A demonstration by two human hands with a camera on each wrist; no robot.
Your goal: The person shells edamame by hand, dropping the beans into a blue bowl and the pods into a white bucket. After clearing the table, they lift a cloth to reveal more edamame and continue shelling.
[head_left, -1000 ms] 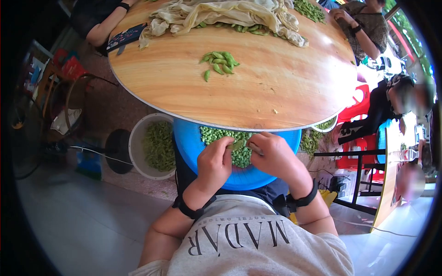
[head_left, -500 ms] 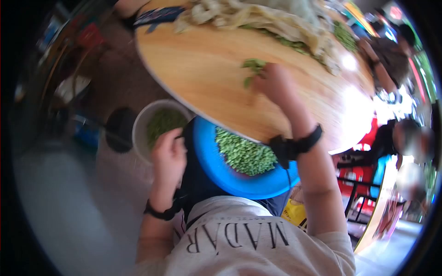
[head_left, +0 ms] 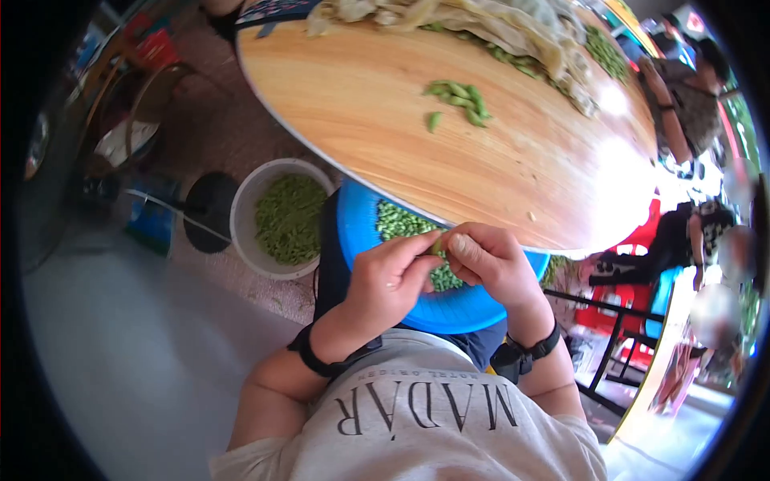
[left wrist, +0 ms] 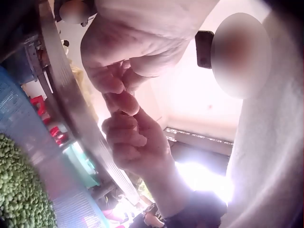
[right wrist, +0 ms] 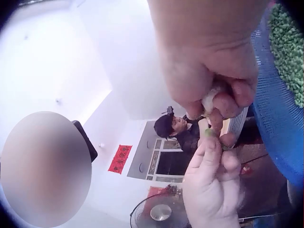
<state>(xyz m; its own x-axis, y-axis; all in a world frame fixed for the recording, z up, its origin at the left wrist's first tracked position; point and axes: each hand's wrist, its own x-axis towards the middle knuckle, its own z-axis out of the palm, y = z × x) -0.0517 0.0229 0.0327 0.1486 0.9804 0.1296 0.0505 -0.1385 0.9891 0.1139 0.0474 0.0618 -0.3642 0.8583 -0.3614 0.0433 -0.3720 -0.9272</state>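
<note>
A green edamame pod [head_left: 438, 247] is pinched at the fingertips of both hands, above the blue basin [head_left: 461, 321]. My left hand [head_left: 387, 276] holds it from the left, thumb and forefinger together. From the other side my right hand [head_left: 493, 260] grips it with curled fingers and thumb. In the right wrist view a bit of the pod [right wrist: 210, 133] shows between the fingertips; the fingers hide most of it. Shelled green beans [head_left: 397, 220] lie in the basin below. Fingers cover the pod in the left wrist view.
The round wooden table [head_left: 361, 136] overhangs the basin's far side. On it lie a small pile of pods [head_left: 461, 98] and a crumpled cloth [head_left: 481, 24] over more pods. A white bucket [head_left: 245, 232] of pods [head_left: 290, 216] stands on the floor at left. Other people are around.
My right hand has come back from the pile of pods on the table to above the basin. My left hand has moved right to meet it, and both now hold a pod.
</note>
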